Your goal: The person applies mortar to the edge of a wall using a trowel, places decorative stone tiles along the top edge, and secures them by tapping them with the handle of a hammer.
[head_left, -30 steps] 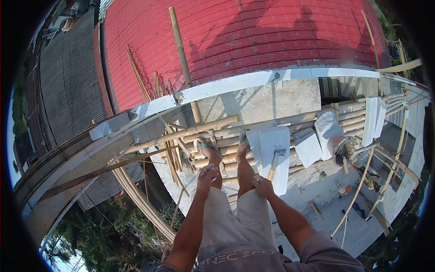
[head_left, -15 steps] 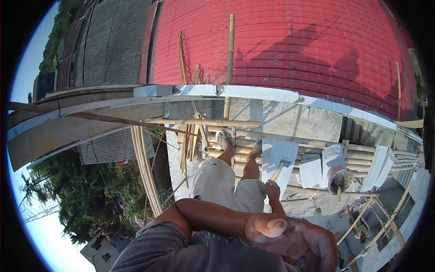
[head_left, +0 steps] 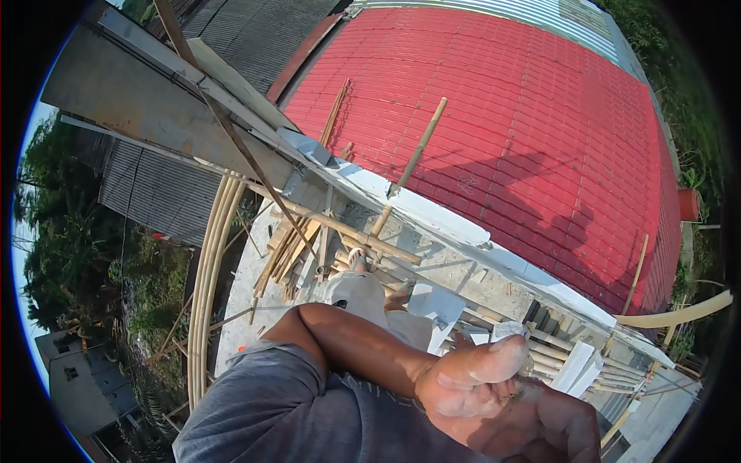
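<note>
My left hand (head_left: 502, 397) is raised close in front of me, its palm and thumb dusted whitish. The thumb stands apart and the other fingers curl loosely, with nothing visible in the palm. Beyond it, a pale flat block (head_left: 436, 302) lies by my feet on the bamboo poles (head_left: 494, 315). Only a small brown piece of my right hand (head_left: 463, 339) shows past the left wrist; its fingers and anything in them are hidden. More pale blocks (head_left: 575, 366) rest on the poles farther right.
A block wall (head_left: 448, 212) topped in white runs diagonally beside a red tiled roof (head_left: 509, 131). An upright bamboo pole (head_left: 421, 147) leans past it. Timber strips (head_left: 285, 258) lie left of my feet. Curved bamboo poles (head_left: 208, 285) mark the left edge, with a drop to trees.
My view has turned, so the wall now slopes down to the right. My right hand, earlier gripping a pale-handled tool over a block, is now mostly covered by my left hand, whose thumb points up.
</note>
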Motion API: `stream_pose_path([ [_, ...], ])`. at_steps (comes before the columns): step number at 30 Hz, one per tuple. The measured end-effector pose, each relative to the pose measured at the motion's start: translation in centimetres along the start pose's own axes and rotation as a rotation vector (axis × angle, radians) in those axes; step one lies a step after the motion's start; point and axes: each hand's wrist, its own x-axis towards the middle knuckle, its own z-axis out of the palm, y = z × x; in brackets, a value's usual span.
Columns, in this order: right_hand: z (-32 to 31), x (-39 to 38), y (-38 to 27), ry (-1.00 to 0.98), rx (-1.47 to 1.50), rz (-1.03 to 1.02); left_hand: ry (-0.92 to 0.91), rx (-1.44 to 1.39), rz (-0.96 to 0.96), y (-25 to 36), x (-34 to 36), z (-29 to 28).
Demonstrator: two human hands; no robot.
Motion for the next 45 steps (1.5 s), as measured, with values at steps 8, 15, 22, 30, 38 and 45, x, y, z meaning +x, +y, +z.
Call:
stream_pose_path([
  [8,-2.6,2.6,-7.4,-0.015,-0.170,-0.120,0.017,0.035,-0.191,1.2,0.1,6.9],
  [15,-3.5,2.1,-13.3,-0.039,-0.312,-0.208,-0.273,0.155,-0.073,2.1,-0.5,12.8],
  [22,-2.0,0.2,-16.6,-0.134,-0.442,-0.225,-0.371,0.756,-0.254,5.6,-2.6,9.7],
  [30,-3.2,-0.9,-16.7,-0.166,-0.462,-0.198,0.835,2.642,-0.308,16.1,-17.0,1.1],
  [38,-2.0,-3.3,-15.3,-0.007,-0.266,-0.310,1.921,2.101,-0.731,23.5,-45.5,-5.1],
  [45,-0.5,-3.1,-3.6,0.082,-0.157,-0.225,2.017,1.213,-0.475,22.2,-54.8,-3.6],
])
